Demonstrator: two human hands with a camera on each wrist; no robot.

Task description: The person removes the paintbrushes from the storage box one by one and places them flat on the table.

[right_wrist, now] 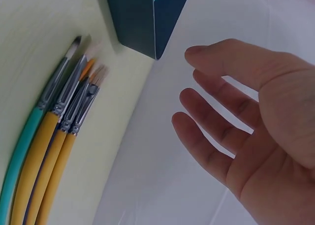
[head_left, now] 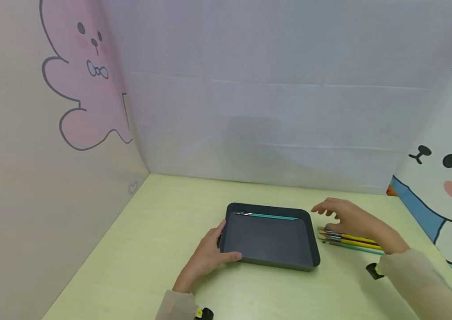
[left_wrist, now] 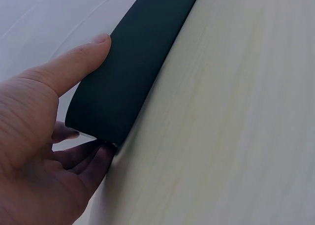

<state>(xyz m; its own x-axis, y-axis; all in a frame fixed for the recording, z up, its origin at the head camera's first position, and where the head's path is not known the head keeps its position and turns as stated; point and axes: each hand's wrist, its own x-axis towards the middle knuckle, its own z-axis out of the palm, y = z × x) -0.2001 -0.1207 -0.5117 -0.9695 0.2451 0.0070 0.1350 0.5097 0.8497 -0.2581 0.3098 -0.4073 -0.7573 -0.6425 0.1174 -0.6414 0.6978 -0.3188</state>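
Observation:
A dark grey rectangular tray [head_left: 270,242] lies on the table. Thin teal paintbrushes [head_left: 272,217] rest inside it along the far wall, bristles pointing left. My left hand [head_left: 210,251] holds the tray's near left corner, thumb at the front wall and fingers around the left side. In the left wrist view, the fingertips [left_wrist: 101,161] reach the bottom edge of the tray's corner [left_wrist: 123,72]. Over a bundle of paintbrushes [right_wrist: 47,146] hovers my right hand [head_left: 350,218], its fingers loosely bent with nothing held. Those brushes have yellow and teal handles, with bristles toward the tray.
The pale wood-grain table [head_left: 162,213] meets a white cloth backdrop [head_left: 266,98] at its far edge. Side panels with cartoon animals stand left and right, the pink bear [head_left: 94,80] on the left one and a white face [head_left: 442,178] on the right.

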